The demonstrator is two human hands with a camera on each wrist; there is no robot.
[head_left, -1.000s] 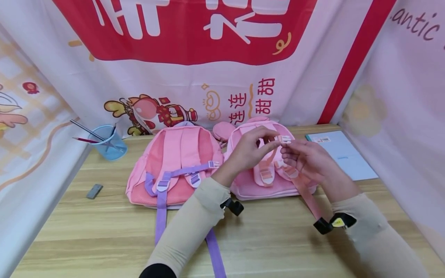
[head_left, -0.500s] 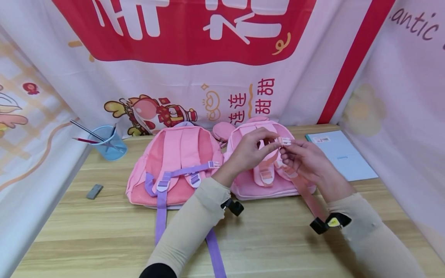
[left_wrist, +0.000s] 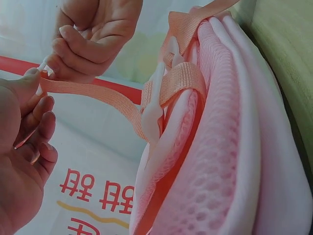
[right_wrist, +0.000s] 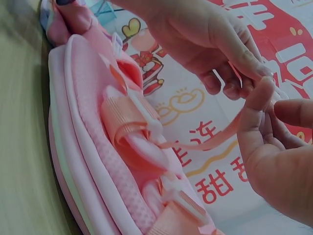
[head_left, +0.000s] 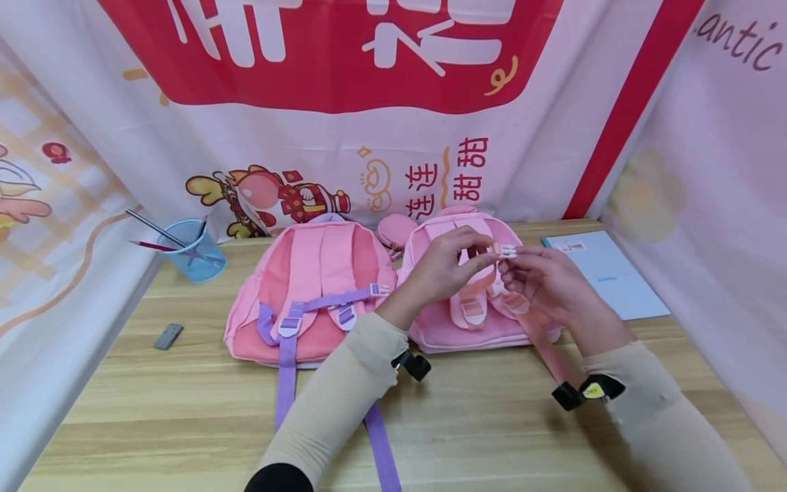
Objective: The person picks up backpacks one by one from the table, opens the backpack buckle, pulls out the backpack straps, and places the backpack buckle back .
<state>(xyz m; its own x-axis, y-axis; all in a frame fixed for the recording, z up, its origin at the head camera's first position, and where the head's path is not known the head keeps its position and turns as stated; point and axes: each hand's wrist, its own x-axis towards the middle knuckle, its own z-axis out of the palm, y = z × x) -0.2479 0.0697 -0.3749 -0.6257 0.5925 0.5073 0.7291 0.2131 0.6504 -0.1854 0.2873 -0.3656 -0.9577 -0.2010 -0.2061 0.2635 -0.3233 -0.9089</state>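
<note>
A white plastic buckle with prongs point(head_left: 505, 251), on the end of an orange strap point(left_wrist: 105, 93), is held up above the right-hand pink backpack point(head_left: 439, 335). My left hand point(head_left: 444, 265) pinches the strap end at the buckle between thumb and index finger. From the other side, my right hand point(head_left: 548, 281) pinches the prong end with its fingertips, the other fingers loosely curled. Both wrist views show the buckle mostly hidden behind fingertips. The strap runs down to a white slider point(left_wrist: 152, 110) on the backpack's shoulder strap.
Left of it lies another pink backpack point(head_left: 246, 342) with purple straps point(head_left: 285, 383). A blue pen cup point(head_left: 203, 268) and a grey eraser point(head_left: 168, 336) are at the left, a light-blue notebook point(head_left: 621, 280) at the right. Printed cloth surrounds the table.
My right fingertips have shifted slightly on the buckle, and more of its white prongs shows than a second ago. The left hand and both backpacks stay in place.
</note>
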